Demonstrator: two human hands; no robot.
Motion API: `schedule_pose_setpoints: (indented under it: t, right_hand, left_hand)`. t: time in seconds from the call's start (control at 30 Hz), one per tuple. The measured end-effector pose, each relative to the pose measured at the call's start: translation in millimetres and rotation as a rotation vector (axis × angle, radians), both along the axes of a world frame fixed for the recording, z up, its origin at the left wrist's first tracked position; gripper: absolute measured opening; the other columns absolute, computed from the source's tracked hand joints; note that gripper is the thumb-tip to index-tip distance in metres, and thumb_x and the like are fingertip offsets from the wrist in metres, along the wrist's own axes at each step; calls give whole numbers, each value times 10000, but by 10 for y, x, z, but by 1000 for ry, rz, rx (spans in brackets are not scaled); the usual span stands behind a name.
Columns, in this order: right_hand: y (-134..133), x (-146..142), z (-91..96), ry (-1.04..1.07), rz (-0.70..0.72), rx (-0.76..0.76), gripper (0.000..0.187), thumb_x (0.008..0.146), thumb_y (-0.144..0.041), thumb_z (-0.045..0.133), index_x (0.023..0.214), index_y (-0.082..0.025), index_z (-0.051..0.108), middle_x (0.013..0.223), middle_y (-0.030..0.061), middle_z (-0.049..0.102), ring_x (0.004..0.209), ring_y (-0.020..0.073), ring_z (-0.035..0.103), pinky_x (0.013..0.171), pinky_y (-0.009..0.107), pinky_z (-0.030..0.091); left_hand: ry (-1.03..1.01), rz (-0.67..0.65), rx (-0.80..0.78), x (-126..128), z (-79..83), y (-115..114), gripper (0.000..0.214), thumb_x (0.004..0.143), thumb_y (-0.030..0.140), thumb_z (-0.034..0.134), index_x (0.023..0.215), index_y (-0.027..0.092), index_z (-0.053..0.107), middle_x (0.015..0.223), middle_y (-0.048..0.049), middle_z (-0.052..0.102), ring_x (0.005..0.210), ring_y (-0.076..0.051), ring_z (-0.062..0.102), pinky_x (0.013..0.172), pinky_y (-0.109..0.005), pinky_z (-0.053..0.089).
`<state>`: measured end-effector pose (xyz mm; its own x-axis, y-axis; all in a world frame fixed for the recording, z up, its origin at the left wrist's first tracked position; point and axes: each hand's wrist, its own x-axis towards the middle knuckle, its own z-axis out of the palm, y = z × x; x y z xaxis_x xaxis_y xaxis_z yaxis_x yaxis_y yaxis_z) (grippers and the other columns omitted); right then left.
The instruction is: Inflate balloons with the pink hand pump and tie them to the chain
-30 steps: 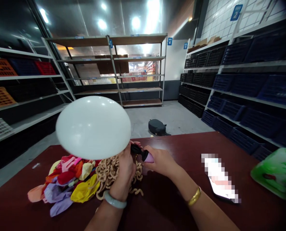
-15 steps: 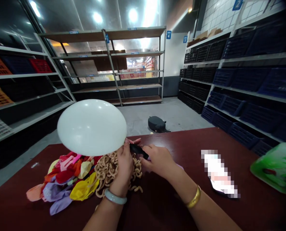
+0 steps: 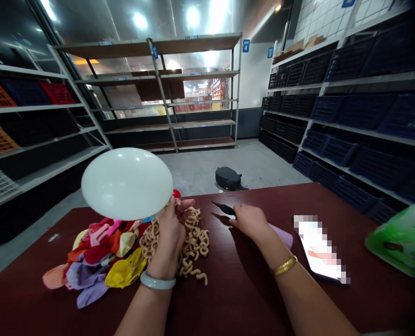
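Observation:
My left hand (image 3: 169,228) pinches the neck of an inflated white balloon (image 3: 127,183), which floats above the table's left side. Beneath it lies a heap of tan clips or ties (image 3: 193,242) and a pile of flat coloured balloons (image 3: 99,261). My right hand (image 3: 251,220) rests on the dark red table (image 3: 235,289), closed on a balloon pump with a black nozzle (image 3: 224,208) and a pink body (image 3: 280,234) that lies on the tabletop.
A phone (image 3: 319,249) lies right of my right hand. A green packet (image 3: 399,240) sits at the table's right edge. A dark bag (image 3: 230,178) is on the floor beyond the table. Metal shelves with crates line both sides.
My right hand has pulled the pump away from the balloon's neck and moved it right, down onto the table. My left hand keeps pinching the balloon, which has drifted slightly left.

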<state>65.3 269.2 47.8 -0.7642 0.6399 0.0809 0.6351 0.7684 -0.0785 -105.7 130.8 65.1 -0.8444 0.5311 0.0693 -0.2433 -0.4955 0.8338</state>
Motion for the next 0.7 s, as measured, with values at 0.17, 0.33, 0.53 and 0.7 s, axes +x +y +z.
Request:
schedule_pose_setpoints:
  t: [0.17, 0.33, 0.53, 0.7]
  right_hand:
    - [87, -9, -24, 5, -44, 3, 390, 739, -436, 738, 961, -118, 691, 1020, 169, 656, 994, 330, 605, 818, 428, 452]
    - [-91, -158, 81, 604, 302, -365, 291, 923, -424, 512, 926, -209, 708, 984, 86, 674, 1003, 225, 591, 917, 389, 426]
    - [-366, -171, 115, 796, 520, -1552, 314, 821, -490, 609, 811, -179, 646, 576, 0, 595, 469, 189, 571, 490, 349, 498]
    - [-391, -194, 81, 986, 439, -1689, 260, 696, -411, 728, 774, -174, 655, 538, -3, 605, 403, 175, 536, 400, 317, 450]
  left_hand:
    - [53, -149, -54, 210, 63, 22, 411, 793, 502, 594, 607, 197, 393, 503, -34, 587, 462, -140, 547, 387, -200, 336]
    - [92, -429, -187, 498, -19, 72, 476, 817, 585, 532, 584, 198, 382, 455, -34, 550, 398, -127, 476, 350, -198, 248]
    - [250, -747, -402, 574, -124, 19, 474, 822, 618, 495, 638, 182, 463, 442, -35, 553, 318, -96, 397, 337, -209, 204]
    - [404, -779, -442, 504, -103, 21, 444, 848, 584, 484, 673, 176, 494, 506, -36, 584, 376, -108, 466, 359, -214, 299]
